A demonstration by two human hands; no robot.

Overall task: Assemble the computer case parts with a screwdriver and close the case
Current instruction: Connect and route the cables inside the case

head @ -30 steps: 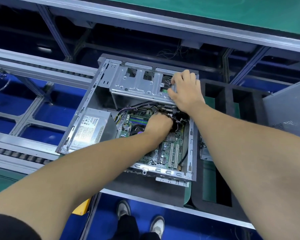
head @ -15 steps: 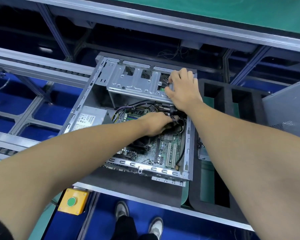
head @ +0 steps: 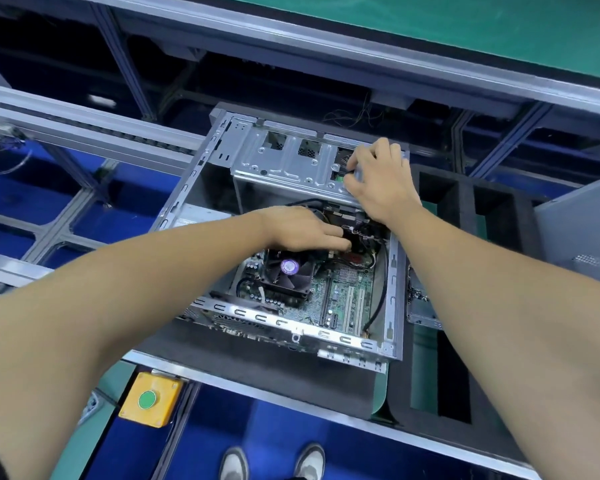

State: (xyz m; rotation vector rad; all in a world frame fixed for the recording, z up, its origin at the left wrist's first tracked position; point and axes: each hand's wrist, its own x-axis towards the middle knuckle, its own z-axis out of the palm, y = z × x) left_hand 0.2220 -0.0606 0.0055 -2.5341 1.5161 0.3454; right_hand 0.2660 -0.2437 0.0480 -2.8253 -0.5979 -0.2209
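The open computer case (head: pixel 394 292) lies on its side on a black foam pad (head: pixel 291 372). Its motherboard (head: pixel 347 299) and CPU fan (head: pixel 288 271) face up. My left hand (head: pixel 298 228) reaches in above the fan, and its fingertips pinch a black cable connector (head: pixel 355 242) in the wire bundle under the drive cage. My right hand (head: pixel 381 181) grips the right end of the metal drive cage (head: pixel 284 164), fingers curled over its edge. No screwdriver is in view.
A grey side panel (head: pixel 579 230) leans at the right. Beside the case sits a black foam tray (head: pixel 465 209) with compartments. A yellow box with a green button (head: pixel 151 400) hangs below the bench edge. Conveyor rails (head: pixel 84 126) run at the left.
My left hand slid right, off the fan and into the cables under the cage. My right hand stayed on the cage's right end. The view shifted a little.
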